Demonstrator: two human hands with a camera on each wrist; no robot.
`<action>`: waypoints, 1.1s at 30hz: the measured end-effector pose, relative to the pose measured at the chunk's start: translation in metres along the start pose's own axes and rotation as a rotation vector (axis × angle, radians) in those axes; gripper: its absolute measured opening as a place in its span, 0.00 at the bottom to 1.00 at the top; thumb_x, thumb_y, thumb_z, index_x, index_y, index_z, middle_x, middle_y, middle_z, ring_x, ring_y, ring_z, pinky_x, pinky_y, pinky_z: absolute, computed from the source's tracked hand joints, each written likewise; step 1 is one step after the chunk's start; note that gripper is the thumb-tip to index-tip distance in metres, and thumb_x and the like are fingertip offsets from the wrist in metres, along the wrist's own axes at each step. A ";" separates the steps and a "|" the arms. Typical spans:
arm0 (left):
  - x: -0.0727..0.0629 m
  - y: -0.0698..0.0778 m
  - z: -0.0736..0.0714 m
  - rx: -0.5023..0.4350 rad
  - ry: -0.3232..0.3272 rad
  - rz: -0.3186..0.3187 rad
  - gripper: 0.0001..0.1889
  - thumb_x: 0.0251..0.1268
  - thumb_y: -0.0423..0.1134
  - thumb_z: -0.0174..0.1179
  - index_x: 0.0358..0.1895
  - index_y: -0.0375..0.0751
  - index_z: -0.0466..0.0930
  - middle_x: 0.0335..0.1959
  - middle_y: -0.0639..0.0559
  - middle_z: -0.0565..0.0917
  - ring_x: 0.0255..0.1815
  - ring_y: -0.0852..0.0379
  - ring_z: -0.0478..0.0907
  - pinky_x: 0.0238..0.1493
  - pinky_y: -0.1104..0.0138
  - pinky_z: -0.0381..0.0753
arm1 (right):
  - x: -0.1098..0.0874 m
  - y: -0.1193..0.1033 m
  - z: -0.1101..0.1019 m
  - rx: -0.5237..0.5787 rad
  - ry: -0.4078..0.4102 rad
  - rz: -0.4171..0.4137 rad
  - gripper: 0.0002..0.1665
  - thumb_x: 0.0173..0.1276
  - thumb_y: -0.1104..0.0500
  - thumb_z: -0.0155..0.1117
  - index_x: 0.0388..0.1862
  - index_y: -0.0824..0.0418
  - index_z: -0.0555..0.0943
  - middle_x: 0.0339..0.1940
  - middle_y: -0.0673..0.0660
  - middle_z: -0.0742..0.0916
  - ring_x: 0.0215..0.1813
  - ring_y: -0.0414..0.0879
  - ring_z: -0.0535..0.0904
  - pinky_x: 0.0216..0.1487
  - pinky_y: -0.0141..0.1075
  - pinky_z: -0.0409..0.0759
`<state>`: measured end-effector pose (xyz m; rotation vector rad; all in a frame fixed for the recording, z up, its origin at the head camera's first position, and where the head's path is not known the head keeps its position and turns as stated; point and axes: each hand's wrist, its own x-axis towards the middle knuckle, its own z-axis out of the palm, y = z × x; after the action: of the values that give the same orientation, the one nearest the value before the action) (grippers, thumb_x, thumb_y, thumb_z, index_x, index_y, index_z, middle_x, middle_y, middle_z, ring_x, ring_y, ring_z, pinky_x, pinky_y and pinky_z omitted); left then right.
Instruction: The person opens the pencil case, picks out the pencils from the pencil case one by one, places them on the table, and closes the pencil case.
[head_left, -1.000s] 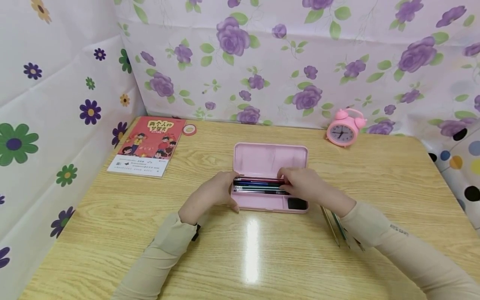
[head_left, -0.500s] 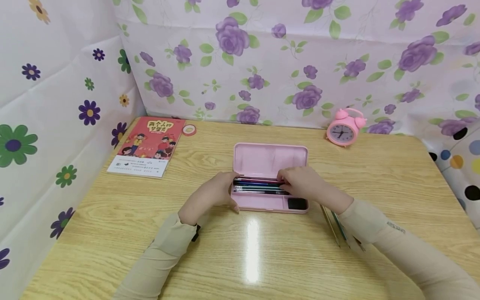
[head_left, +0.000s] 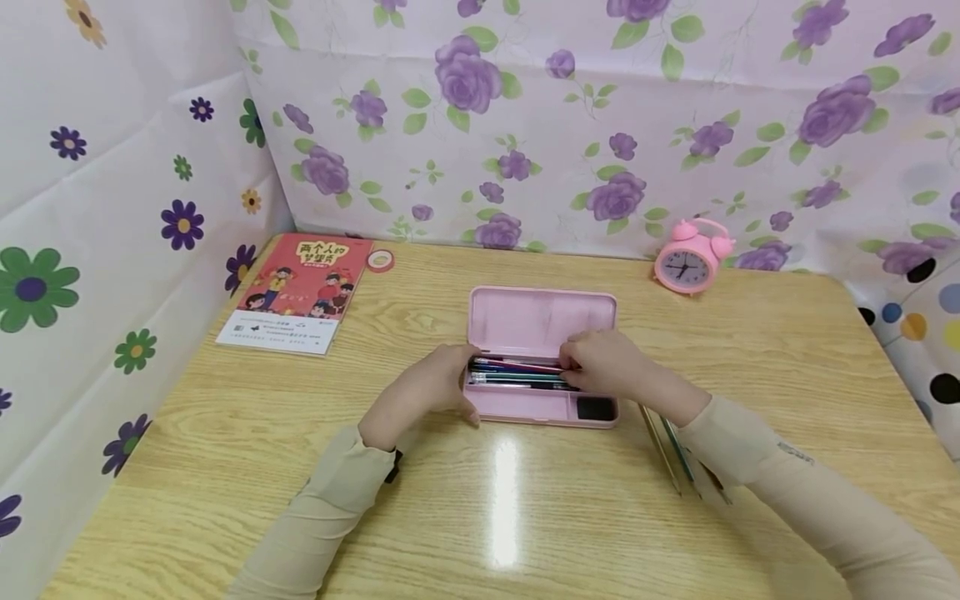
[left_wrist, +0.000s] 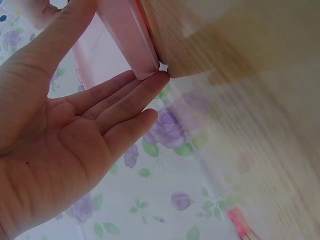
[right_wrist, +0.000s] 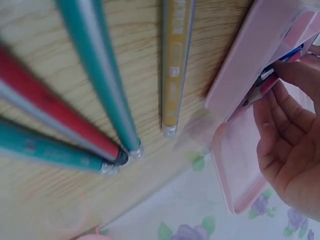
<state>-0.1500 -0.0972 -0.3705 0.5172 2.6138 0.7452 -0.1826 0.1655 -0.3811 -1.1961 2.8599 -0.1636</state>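
Observation:
A pink pencil case (head_left: 517,406) lies on the table with its lid up. Several pencils (head_left: 517,377) fill its long compartment, and a black piece (head_left: 596,407) sits in its small front-right one. My left hand (head_left: 431,383) spans the case's left end, thumb at the front and fingers at the back; its fingertips touch a corner in the left wrist view. My right hand (head_left: 611,367) reaches into the right end. There, thumb and finger pinch a red pencil (right_wrist: 268,84) near its sharpened tip, as the right wrist view shows.
Beside the case, under my right forearm, lie loose pencils, including a yellow one (right_wrist: 176,65), a teal one (right_wrist: 102,70) and a red one (right_wrist: 52,107). A red book (head_left: 300,287) and a tape roll (head_left: 380,260) are at back left. A pink alarm clock (head_left: 686,258) stands back right.
The red pencil under my right fingers now lies at a slant across the others in the case. My right hand has shifted very slightly; my left hand stays at the case's left end.

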 end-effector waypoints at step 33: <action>-0.001 0.002 0.000 -0.019 -0.010 0.001 0.47 0.29 0.37 0.80 0.62 0.32 0.67 0.57 0.42 0.76 0.59 0.49 0.71 0.63 0.59 0.68 | -0.189 0.058 -0.014 0.263 0.030 0.384 0.07 0.60 0.59 0.67 0.37 0.57 0.83 0.26 0.43 0.82 0.28 0.31 0.74 0.27 0.30 0.75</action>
<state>-0.1488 -0.0956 -0.3690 0.5156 2.5944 0.7650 -0.0918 0.3420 -0.3746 -0.5922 2.9066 -0.5235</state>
